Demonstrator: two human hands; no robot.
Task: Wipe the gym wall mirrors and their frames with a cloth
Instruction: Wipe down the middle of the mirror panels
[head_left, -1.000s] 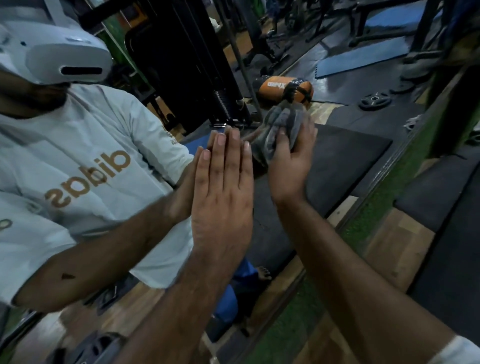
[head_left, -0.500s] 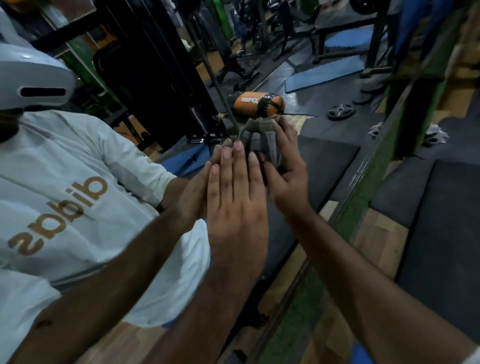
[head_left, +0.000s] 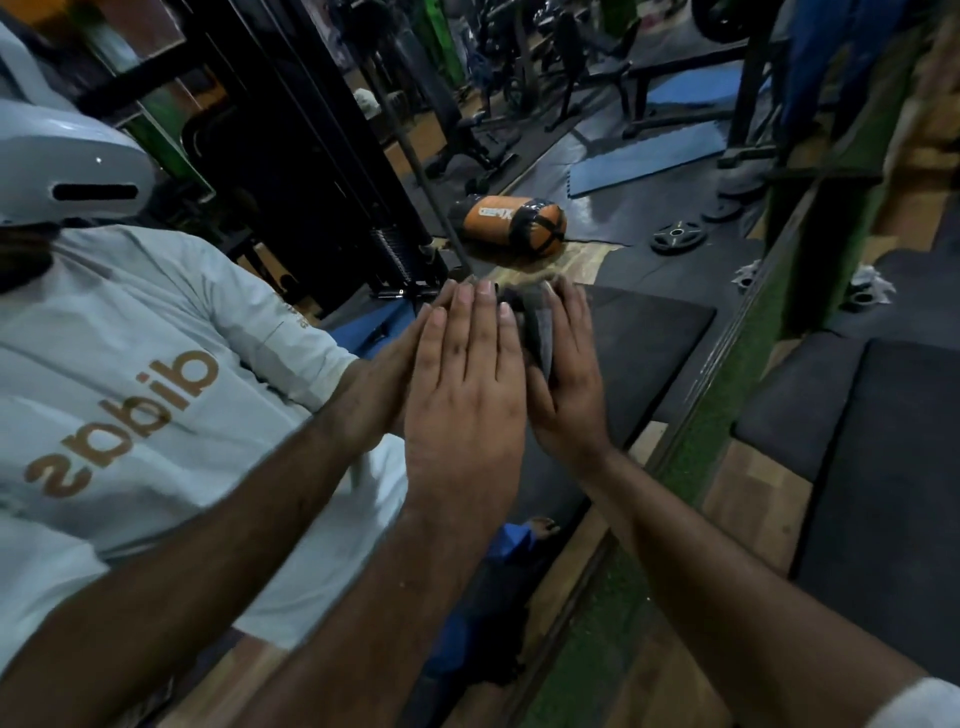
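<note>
The wall mirror (head_left: 649, 343) fills the left and middle of the head view and reflects a person in a white shirt. My left hand (head_left: 465, 395) lies flat on the glass with its fingers straight and together. Just to its right, my right hand (head_left: 574, 384) holds a bunched grey cloth (head_left: 537, 332) against the glass, and most of the cloth is hidden under its fingers. The mirror's dark frame edge (head_left: 724, 338) runs diagonally on the right, with a green strip (head_left: 691, 467) beside it.
Black floor mats (head_left: 883, 467) and wooden flooring (head_left: 753, 499) lie right of the frame. Reflected in the mirror are an orange bag (head_left: 511, 223), a weight plate (head_left: 678, 236), a blue mat (head_left: 644, 156) and black gym machines (head_left: 311, 182).
My right hand has slid the cloth down and left across the glass until it sits close beside my left hand. My left hand has stayed flat on the mirror.
</note>
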